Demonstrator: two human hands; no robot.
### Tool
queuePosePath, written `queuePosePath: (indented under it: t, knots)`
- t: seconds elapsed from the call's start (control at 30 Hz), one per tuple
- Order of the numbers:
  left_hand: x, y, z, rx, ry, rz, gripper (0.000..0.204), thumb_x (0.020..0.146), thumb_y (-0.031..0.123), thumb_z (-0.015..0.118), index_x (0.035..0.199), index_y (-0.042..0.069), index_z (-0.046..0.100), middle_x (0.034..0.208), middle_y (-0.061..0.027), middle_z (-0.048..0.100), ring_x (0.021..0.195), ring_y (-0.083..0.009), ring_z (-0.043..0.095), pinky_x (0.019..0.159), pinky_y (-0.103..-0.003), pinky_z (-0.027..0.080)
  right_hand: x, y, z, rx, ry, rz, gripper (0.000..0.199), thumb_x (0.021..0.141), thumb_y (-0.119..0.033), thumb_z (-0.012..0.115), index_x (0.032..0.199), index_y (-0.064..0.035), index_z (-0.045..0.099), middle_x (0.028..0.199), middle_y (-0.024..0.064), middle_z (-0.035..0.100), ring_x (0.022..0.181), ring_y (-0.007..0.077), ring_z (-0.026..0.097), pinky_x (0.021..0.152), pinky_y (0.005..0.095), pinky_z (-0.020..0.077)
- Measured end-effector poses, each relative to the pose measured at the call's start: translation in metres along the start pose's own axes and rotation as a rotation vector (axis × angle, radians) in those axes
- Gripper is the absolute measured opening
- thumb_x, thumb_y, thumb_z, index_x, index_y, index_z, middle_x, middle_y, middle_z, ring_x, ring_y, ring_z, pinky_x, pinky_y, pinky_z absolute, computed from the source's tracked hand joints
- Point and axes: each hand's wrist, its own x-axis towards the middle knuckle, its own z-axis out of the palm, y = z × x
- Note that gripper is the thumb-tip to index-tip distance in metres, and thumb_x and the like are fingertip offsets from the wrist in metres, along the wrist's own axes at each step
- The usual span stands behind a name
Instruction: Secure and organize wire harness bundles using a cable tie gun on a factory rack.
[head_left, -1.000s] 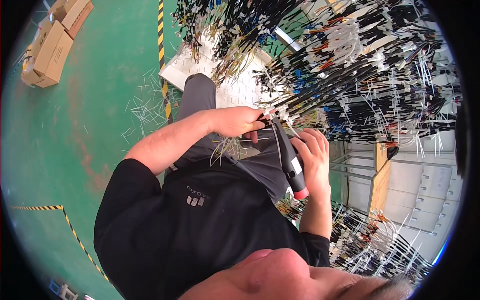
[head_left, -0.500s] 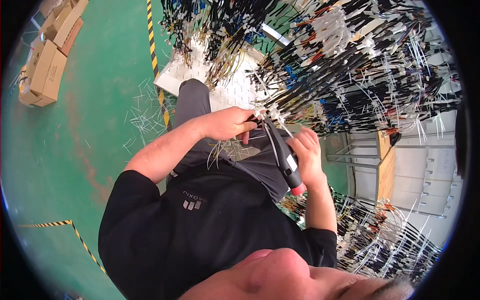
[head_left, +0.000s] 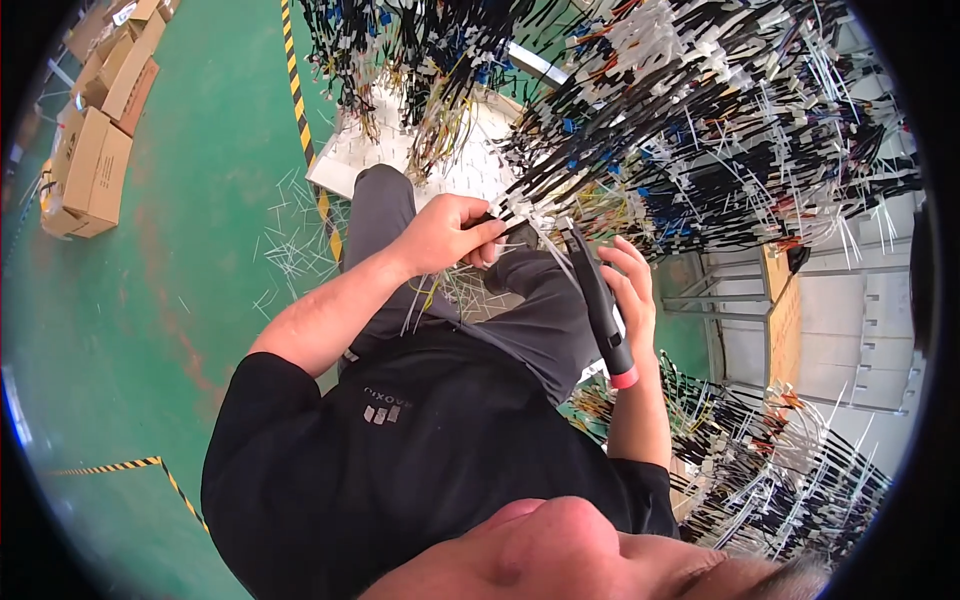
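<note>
Black tool (head_left: 598,305) has swung right, its nose now apart from our left hand (head_left: 448,232). Near right, our right hand (head_left: 636,295) half spreads its fingers beside tool; grip hidden, we cannot tell. Left fingers pinch black wires (head_left: 560,172). Beyond, white board (head_left: 335,174); far left, cardboard boxes (head_left: 97,168).

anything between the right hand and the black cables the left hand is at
Yes, in this view: the red-ended black handheld tool stands between the right hand and the near end of the black cables, with a slanting white cable tie beside it. Nothing visible separates the left hand from them.
</note>
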Motion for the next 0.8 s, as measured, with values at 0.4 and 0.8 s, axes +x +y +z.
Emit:
queuePosePath:
  t: [0.4,0.8]
  knots:
    - [0.006,-0.008,0.002,-0.072,-0.042,0.028,0.017,0.108,0.015,0.064,0.104,-0.001,0.063,0.089,-0.0102,0.077,0.074,-0.014,0.074,0.066,-0.027,0.058,0.009,0.001,-0.007,0.06,-0.151,0.001,0.036,0.079,-0.01,0.082,0.112,-0.0001,0.071,0.136,0.0161,0.065,0.141,0.0395,0.054,0.116,0.0492,0.045]
    - [0.001,-0.006,0.001,-0.151,-0.131,-0.005,0.029,0.112,0.024,0.055,0.108,-0.002,0.065,0.096,-0.0111,0.078,0.082,-0.0149,0.074,0.071,-0.029,0.058,0.023,-0.016,-0.007,0.048,-0.209,-0.011,0.032,0.083,-0.009,0.072,0.114,-0.003,0.068,0.135,0.0142,0.066,0.139,0.0391,0.056,0.117,0.0505,0.0438]
